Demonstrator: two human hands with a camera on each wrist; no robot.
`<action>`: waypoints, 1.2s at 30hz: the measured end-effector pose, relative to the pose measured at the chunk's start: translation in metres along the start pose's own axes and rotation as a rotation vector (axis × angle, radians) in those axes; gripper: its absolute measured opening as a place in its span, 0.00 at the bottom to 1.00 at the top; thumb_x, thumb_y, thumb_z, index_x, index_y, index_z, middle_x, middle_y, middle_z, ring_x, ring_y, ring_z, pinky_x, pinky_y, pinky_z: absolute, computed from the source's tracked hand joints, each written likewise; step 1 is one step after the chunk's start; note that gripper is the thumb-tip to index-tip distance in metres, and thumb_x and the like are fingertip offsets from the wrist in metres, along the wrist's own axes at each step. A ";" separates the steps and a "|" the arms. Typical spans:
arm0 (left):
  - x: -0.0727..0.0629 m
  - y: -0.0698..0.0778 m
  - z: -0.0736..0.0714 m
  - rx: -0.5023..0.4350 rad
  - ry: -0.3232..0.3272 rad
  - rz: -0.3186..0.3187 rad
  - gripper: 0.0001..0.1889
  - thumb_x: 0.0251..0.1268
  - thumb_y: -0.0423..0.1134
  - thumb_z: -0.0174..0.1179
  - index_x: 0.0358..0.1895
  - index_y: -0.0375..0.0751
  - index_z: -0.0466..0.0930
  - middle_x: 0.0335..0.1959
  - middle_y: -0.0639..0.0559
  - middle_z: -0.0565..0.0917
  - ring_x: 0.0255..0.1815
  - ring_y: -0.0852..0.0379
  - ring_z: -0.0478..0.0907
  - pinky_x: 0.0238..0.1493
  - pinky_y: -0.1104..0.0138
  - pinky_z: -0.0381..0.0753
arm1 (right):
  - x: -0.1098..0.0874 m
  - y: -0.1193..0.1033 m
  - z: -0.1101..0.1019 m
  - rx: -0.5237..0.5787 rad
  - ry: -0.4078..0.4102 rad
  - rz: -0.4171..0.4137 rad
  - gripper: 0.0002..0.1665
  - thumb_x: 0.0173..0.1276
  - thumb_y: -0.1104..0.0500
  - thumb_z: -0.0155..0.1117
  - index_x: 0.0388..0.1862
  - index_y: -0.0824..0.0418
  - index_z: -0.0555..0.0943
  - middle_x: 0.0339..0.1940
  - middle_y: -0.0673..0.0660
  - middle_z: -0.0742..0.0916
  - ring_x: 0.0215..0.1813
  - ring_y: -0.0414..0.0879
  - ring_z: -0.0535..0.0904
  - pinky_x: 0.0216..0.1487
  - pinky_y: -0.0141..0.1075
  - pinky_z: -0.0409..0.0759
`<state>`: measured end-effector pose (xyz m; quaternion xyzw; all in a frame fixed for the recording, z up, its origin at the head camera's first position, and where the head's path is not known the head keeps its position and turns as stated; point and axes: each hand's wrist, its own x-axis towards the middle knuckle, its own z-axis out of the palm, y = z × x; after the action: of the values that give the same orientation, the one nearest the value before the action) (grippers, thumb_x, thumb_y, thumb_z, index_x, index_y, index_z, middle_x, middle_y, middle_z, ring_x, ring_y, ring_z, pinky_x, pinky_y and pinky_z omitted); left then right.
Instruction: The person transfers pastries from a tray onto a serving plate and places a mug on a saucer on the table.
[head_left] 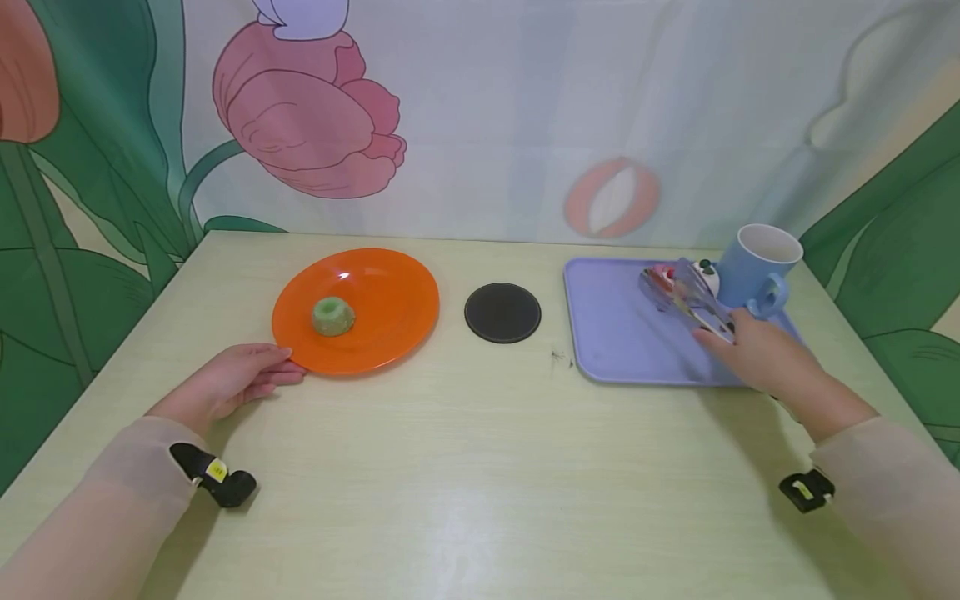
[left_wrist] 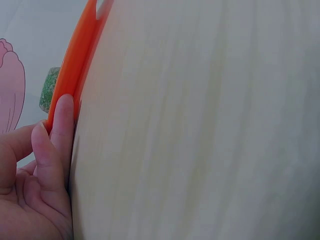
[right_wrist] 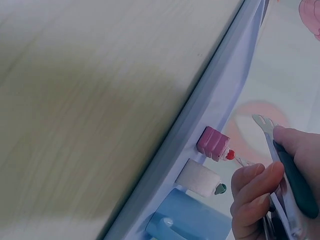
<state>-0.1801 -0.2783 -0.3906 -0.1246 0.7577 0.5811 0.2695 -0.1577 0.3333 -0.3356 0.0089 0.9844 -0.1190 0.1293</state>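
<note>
My left hand [head_left: 240, 377] pinches the near-left rim of an orange plate [head_left: 397, 308], thumb on top and fingertips under the edge. On that plate sits a small green ring-shaped cake [head_left: 333, 317]. At the right, my right hand [head_left: 768, 354] grips a pair of tongs [head_left: 701, 317], whose green handle grip [right_wrist: 295, 180] shows in the right wrist view. Their spread ends hang above a lilac tray [head_left: 618, 333]. Below them on the tray are a pink cake [right_wrist: 213, 143] with a red topping and a white cake [right_wrist: 198, 178] with a green topping.
A blue mug [head_left: 742, 271] stands at the tray's back right, beside the white cake. Between plate and tray lies a round black coaster [head_left: 502, 312] on the pale wooden table [head_left: 450, 467]. A flower-printed curtain [head_left: 480, 125] hangs behind.
</note>
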 end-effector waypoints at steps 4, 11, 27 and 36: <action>0.000 0.000 0.000 0.001 0.001 0.001 0.32 0.73 0.48 0.46 0.70 0.30 0.51 0.37 0.57 0.85 0.41 0.64 0.82 0.37 0.76 0.77 | -0.002 -0.002 -0.003 0.001 -0.029 0.052 0.62 0.64 0.25 0.31 0.67 0.82 0.44 0.62 0.85 0.56 0.61 0.78 0.56 0.54 0.67 0.62; -0.002 0.001 0.000 0.007 0.004 0.003 0.31 0.73 0.48 0.45 0.70 0.30 0.51 0.37 0.56 0.85 0.41 0.64 0.82 0.37 0.76 0.77 | -0.001 -0.002 -0.003 -0.019 -0.032 0.068 0.63 0.64 0.24 0.31 0.66 0.83 0.45 0.62 0.85 0.56 0.61 0.78 0.56 0.53 0.67 0.63; -0.001 0.001 0.001 0.007 0.002 0.008 0.31 0.73 0.48 0.45 0.70 0.30 0.52 0.36 0.57 0.85 0.40 0.64 0.82 0.35 0.76 0.77 | 0.013 0.004 0.003 0.012 -0.052 0.081 0.62 0.64 0.25 0.32 0.65 0.83 0.49 0.59 0.84 0.63 0.54 0.73 0.68 0.50 0.63 0.68; 0.000 0.000 0.001 0.010 0.013 -0.003 0.31 0.73 0.48 0.46 0.69 0.30 0.54 0.36 0.56 0.85 0.40 0.64 0.82 0.35 0.76 0.77 | 0.018 0.006 0.006 0.007 -0.059 0.090 0.59 0.65 0.26 0.35 0.63 0.82 0.54 0.49 0.77 0.72 0.41 0.60 0.71 0.37 0.52 0.74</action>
<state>-0.1796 -0.2774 -0.3906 -0.1282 0.7622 0.5762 0.2659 -0.1736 0.3378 -0.3470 0.0500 0.9783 -0.1167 0.1635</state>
